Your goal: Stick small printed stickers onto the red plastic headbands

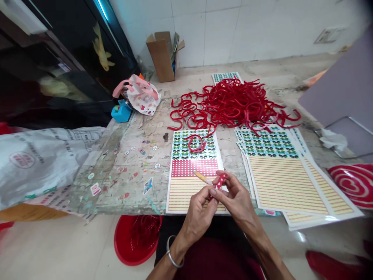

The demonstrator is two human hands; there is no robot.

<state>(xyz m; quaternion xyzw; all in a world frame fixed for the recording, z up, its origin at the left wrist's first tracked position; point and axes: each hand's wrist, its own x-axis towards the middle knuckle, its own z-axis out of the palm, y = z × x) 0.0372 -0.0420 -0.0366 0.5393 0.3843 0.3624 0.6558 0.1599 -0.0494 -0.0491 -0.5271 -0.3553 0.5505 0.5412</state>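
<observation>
The left hand (201,212) and the right hand (237,200) meet over the near edge of the bench (140,132), both grips closed by thumb and fingertips on a red strip with white hearts (222,179); the strip lies within the two grips, its long axis running from 7 toward 1 o'clock, the lower end at the left fingertips, the upper end by the right fingers; neither hand is clearly nearer, since both touch it.

Just beside the right fingertips, at 10 o'clock, lies a yellow stick-like thing (201,177), its long axis from 10 toward 4 o'clock; whether it touches the hand cannot be told. Beneath is a sticker sheet (186,190), mostly at 9 to 12 o'clock from the grip; at 3 o'clock, apart from it, a stack of similar sheets (285,182) overhangs the bench edge.

Farther off, at 11 o'clock, a curled red band (196,144) rests on the sheet's top part; beyond, between 12 and 1 o'clock, spreads a tangled heap of red bands (236,101).
</observation>
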